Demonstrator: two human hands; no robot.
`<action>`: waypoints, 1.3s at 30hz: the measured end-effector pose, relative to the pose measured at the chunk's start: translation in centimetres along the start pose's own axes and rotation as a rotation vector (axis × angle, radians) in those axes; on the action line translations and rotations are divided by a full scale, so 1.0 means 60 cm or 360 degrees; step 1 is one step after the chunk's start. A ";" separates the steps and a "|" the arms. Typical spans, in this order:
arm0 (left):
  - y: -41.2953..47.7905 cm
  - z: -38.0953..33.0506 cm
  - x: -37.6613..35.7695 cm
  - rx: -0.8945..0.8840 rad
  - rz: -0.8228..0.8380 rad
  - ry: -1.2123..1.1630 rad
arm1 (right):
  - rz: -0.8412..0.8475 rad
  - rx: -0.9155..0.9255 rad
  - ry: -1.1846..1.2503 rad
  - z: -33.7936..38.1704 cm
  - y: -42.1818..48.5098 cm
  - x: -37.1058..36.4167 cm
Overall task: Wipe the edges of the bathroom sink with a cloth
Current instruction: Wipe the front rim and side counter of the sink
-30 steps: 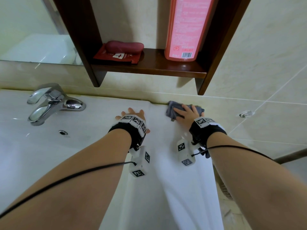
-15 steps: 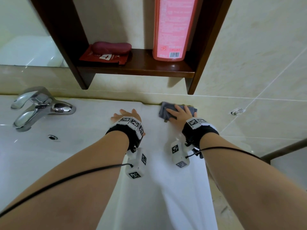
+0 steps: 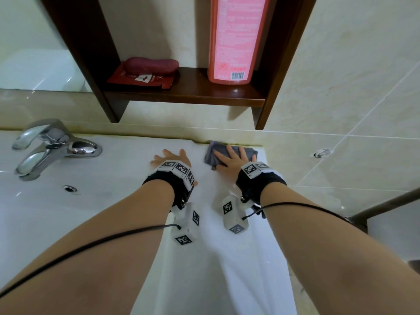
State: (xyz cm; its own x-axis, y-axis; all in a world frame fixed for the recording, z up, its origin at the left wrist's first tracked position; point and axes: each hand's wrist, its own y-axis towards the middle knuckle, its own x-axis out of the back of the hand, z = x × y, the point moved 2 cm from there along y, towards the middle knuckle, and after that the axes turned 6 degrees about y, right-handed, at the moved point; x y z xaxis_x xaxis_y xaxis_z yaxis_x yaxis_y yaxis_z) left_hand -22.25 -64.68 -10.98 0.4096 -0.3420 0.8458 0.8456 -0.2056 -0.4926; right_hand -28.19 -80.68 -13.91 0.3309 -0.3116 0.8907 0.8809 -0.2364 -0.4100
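Observation:
A white bathroom sink (image 3: 127, 169) fills the lower half of the view, its flat right rim running toward the tiled back wall. A small grey cloth (image 3: 212, 153) lies on the rim's far right corner, against the wall. My right hand (image 3: 234, 159) presses flat on the cloth with fingers spread over it. My left hand (image 3: 171, 156) rests flat on the bare rim just left of the cloth, fingers apart, holding nothing. Both wrists wear black bands with white marker blocks.
A chrome faucet (image 3: 50, 144) stands at the left, with an overflow hole (image 3: 70, 188) below it. Above the rim hangs a dark wooden shelf (image 3: 181, 92) holding a pink bottle (image 3: 234, 39) and a dark red soap bar (image 3: 151, 65). A dark rail (image 3: 386, 205) is at right.
The view has shifted slightly. My right hand stays pressed on the cloth at the back right corner of the rim; my left hand remains flat beside it.

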 end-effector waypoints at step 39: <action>0.009 0.050 -0.016 -0.0300 -0.0005 0.0053 | 0.0091 0.0053 0.0038 0.077 -0.027 -0.020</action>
State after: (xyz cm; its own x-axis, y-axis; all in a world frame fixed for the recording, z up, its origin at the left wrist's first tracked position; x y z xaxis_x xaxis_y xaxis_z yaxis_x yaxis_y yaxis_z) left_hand -21.16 -61.70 -11.44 0.3931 -0.3707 0.8415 0.7664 -0.3735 -0.5226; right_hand -28.49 -75.67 -13.41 0.3730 -0.3458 0.8610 0.8717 -0.1871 -0.4528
